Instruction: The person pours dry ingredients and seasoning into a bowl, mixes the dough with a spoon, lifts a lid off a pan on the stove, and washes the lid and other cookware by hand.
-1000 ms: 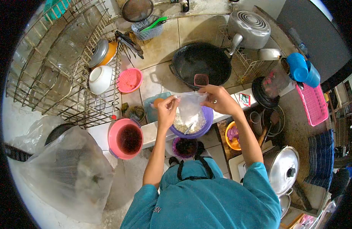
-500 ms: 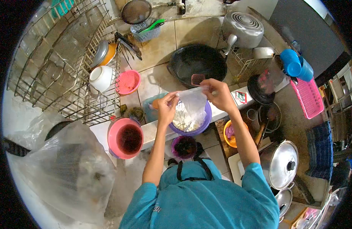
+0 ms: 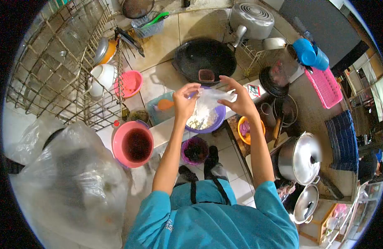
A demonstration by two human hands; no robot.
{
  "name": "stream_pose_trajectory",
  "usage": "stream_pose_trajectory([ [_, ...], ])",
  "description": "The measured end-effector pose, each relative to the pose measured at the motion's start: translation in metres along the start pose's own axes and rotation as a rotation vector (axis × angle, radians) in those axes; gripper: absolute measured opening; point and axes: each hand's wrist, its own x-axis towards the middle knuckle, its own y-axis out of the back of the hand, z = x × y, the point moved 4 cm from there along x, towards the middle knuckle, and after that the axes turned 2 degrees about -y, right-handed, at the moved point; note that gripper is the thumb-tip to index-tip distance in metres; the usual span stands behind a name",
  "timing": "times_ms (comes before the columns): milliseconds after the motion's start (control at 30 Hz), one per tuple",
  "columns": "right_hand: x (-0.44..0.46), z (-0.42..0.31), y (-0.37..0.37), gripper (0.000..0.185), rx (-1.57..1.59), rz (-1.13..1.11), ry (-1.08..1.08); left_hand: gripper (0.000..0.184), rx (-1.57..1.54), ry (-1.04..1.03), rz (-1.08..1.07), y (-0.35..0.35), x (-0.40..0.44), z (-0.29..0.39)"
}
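Observation:
A clear plastic bag [image 3: 212, 99] is stretched between my two hands, above a purple basin [image 3: 219, 120] of white chopped pieces [image 3: 199, 120]. My left hand [image 3: 185, 101] pinches the bag's left side, fingers curled together. On the other side, my right hand [image 3: 240, 99] has its thumb and forefinger spread around the bag, which reaches into its grip. Left of the basin, an orange item [image 3: 165, 104] lies on a pale blue-green surface, partly hidden by my left hand. Just beyond my hands sits a small reddish square dish [image 3: 206, 75].
A pink bucket [image 3: 117, 145] of dark liquid stands left, near a wire dish rack [image 3: 85, 83]. A black wok [image 3: 187, 54] lies behind the basin. An orange bowl [image 3: 262, 132], a lidded pot [image 3: 289, 162] and a pink basket [image 3: 324, 89] are on the right.
My right hand's thumb and forefinger have spread from a pinch, and the bag has bunched up toward that hand. The camera view has shifted slightly, moving the surroundings left and up.

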Motion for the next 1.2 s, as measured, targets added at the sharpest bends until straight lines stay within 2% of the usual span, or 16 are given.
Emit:
stream_pose_trajectory([
  [100,-0.014,0.01,-0.011,0.059,-0.026,-0.043,-0.113,0.027,0.017,-0.084,-0.066,-0.014,-0.007,0.012],
  [167,-0.03,0.023,-0.005,0.056,0.097,0.127,-0.211,0.028,0.012,-0.17,-0.059,-0.022,-0.014,0.032],
  [200,-0.038,0.028,0.0,0.056,0.158,0.208,-0.257,0.036,0.167,-0.348,-0.048,-0.019,-0.02,0.03],
  [300,-0.07,0.035,0.024,0.042,0.4,0.458,-0.255,0.038,-0.109,-0.076,0.062,-0.003,-0.063,0.031],
  [400,-0.116,0.037,0.025,0.028,0.625,0.663,-0.477,0.04,-0.355,0.505,-0.081,-0.007,-0.133,-0.002],
  [433,-0.142,0.078,0.012,0.032,0.57,0.644,-0.531,0.042,-0.45,0.695,-0.132,-0.018,-0.161,-0.014],
  [500,-0.181,0.099,-0.016,0.025,0.723,0.764,-0.468,0.054,-0.58,0.821,-0.314,-0.044,-0.205,-0.039],
  [567,-0.226,0.087,-0.038,0.03,0.999,0.671,-0.718,0.063,-0.589,0.778,-0.316,-0.067,-0.23,-0.058],
  [600,-0.241,0.083,-0.048,0.034,1.16,0.68,-0.65,0.069,-0.578,0.8,-0.302,-0.077,-0.241,-0.067],
  [700,-0.315,0.098,-0.087,0.036,1.296,0.686,-0.901,0.06,-0.54,0.835,-0.088,-0.097,-0.272,-0.081],
  [767,-0.351,0.114,-0.108,0.037,1.294,0.668,-1.038,0.043,-0.448,0.864,0.032,-0.102,-0.298,-0.105],
  [900,-0.426,0.172,-0.167,0.035,1.327,0.369,-1.399,0.034,-0.133,1.102,0.015,-0.087,-0.37,-0.206],
  [967,-0.468,0.208,-0.197,0.035,1.387,0.186,-1.663,0.03,0.173,0.943,0.088,-0.069,-0.386,-0.261],
  [1033,-0.477,0.219,-0.21,0.035,1.323,0.149,-1.609,0.03,0.315,0.901,0.098,-0.051,-0.41,-0.344],
  [1167,-0.49,0.233,-0.233,0.039,1.26,0.085,-1.574,0.027,0.224,1.132,0.273,-0.042,-0.398,-0.392],
  [1200,-0.493,0.237,-0.238,0.04,1.266,0.044,-1.544,0.029,0.239,1.128,0.213,-0.04,-0.394,-0.405],
])
